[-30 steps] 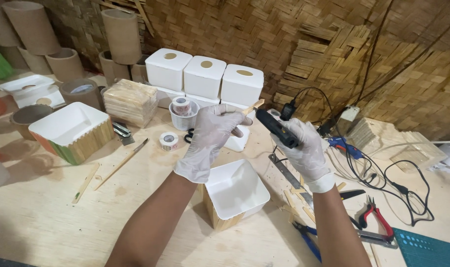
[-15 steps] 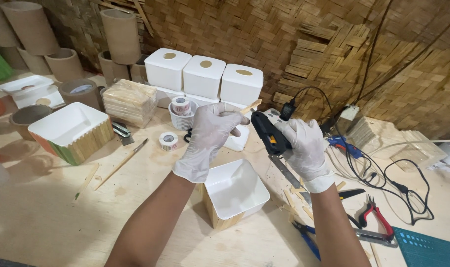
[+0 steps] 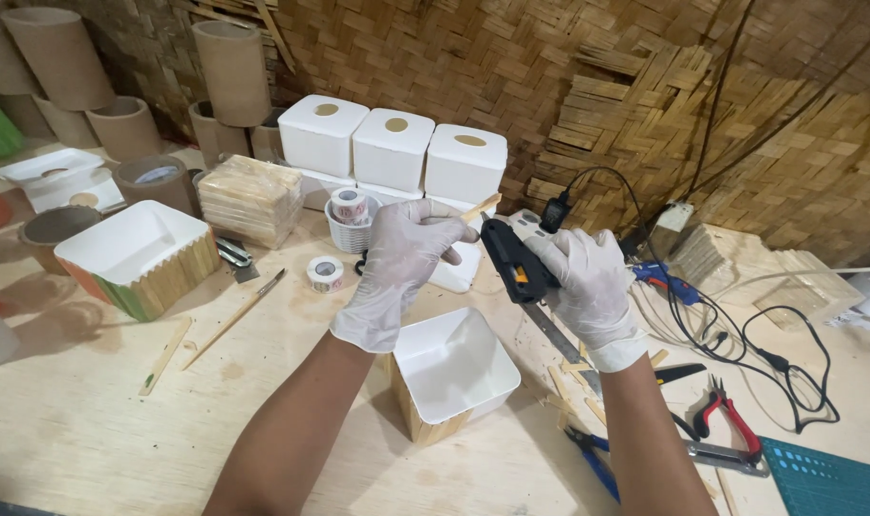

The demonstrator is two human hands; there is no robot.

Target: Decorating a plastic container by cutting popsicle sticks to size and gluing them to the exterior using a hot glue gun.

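My left hand (image 3: 397, 263), in a white glove, pinches a thin bamboo strip (image 3: 481, 206) that sticks out to the upper right. My right hand (image 3: 588, 282), also gloved, grips a black glue gun (image 3: 513, 260) whose nozzle points up towards the strip's end. Both hands hover above a small white square box (image 3: 454, 368) with bamboo slats along its left side, standing on the wooden table (image 3: 91, 430).
Three white cube boxes (image 3: 392, 145) line the woven wall. A larger slat-covered white tray (image 3: 139, 256), tape rolls (image 3: 325, 273), cardboard tubes (image 3: 229, 69) and loose sticks (image 3: 234, 315) lie left. Pliers (image 3: 731, 420), cutters, a metal ruler (image 3: 554, 334) and black cables (image 3: 741, 334) lie right.
The glue gun has swung left and upward, closer to the strip's tip. My left hand has stayed almost still.
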